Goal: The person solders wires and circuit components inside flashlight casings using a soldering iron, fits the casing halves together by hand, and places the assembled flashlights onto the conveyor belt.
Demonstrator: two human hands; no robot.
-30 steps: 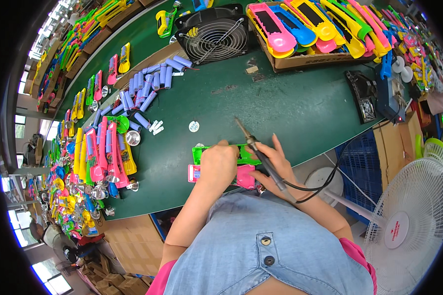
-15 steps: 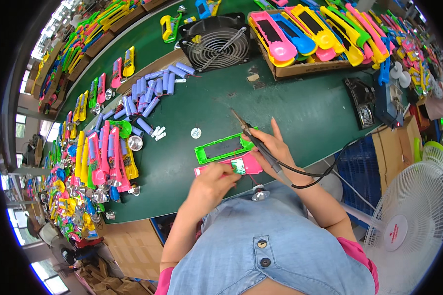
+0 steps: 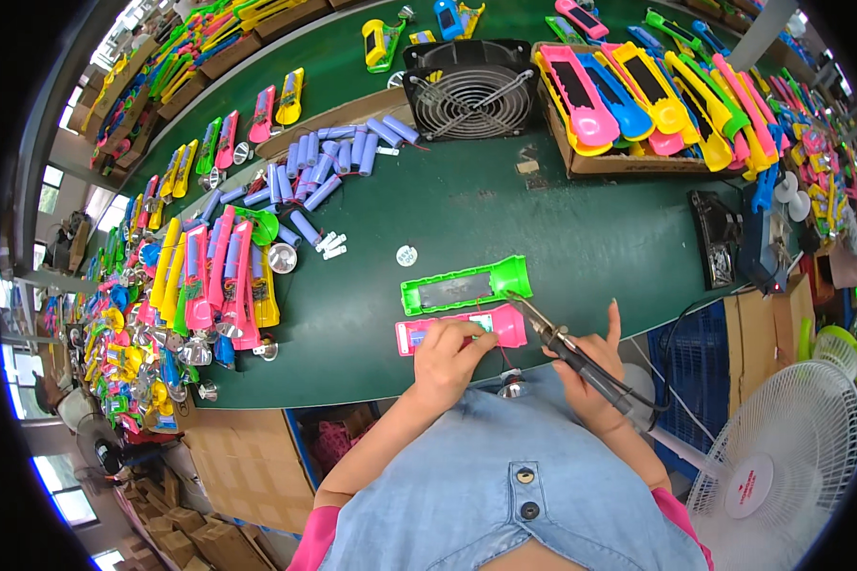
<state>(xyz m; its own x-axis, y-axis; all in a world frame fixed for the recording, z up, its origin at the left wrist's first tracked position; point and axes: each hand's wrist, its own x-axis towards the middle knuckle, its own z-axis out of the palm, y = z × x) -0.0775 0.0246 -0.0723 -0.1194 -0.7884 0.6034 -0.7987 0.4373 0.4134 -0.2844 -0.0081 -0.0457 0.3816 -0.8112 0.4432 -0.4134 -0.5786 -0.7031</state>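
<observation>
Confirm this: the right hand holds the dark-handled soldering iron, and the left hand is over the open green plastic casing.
Wrong: the head view shows the left hand over the open pink plastic casing, not the green casing. The right hand does hold the dark-handled soldering iron.

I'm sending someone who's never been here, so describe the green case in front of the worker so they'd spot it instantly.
On the green table, find the worker's left hand on a pink case. The green case lies just beyond the pink one, open side up. What sets it apart is its green rim around a long dark panel.
</observation>
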